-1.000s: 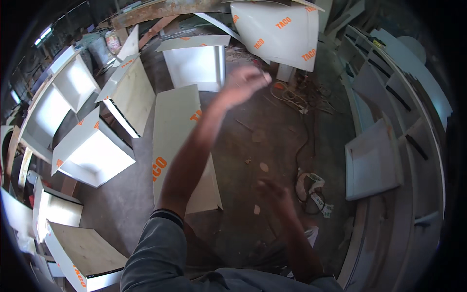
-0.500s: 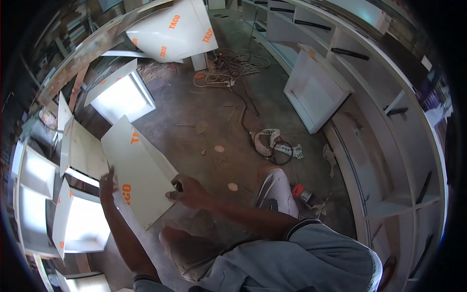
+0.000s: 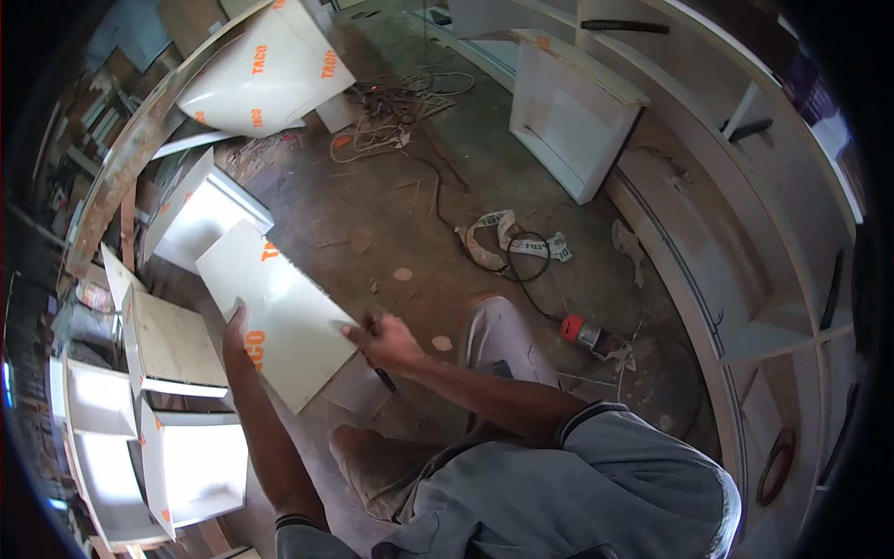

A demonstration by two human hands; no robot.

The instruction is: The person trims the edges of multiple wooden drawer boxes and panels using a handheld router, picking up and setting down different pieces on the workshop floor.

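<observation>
Panel (image 3: 289, 317), white with orange print, lying tilted between the two hands. The left hand (image 3: 237, 331) touches its left edge; how far the fingers wrap beneath is hidden, so a firm grasp cannot be confirmed. The right hand (image 3: 391, 345) has its fingers curled at the opposite edge, near a corner; whether it is clamped on the panel or on a slim dark object (image 3: 385, 378) just below it cannot be told. A pale box side (image 3: 358, 389) shows under the panel, below the right hand; any fastening between them is not visible.

State of the work, as judged: box bodies are already formed, among them a white box (image 3: 196, 466) below and left of the left hand and another box (image 3: 207, 222) beyond it. The panel is being handled, its attachment unsettled. Far beyond the right hand, a drawer (image 3: 570, 121) leans near the cabinet (image 3: 722, 214), whose visible bays contain no fitted drawers. To the right of the right hand, a red-and-dark power tool (image 3: 585, 334) lies on the floor (image 3: 400, 210), apart from both hands.
</observation>
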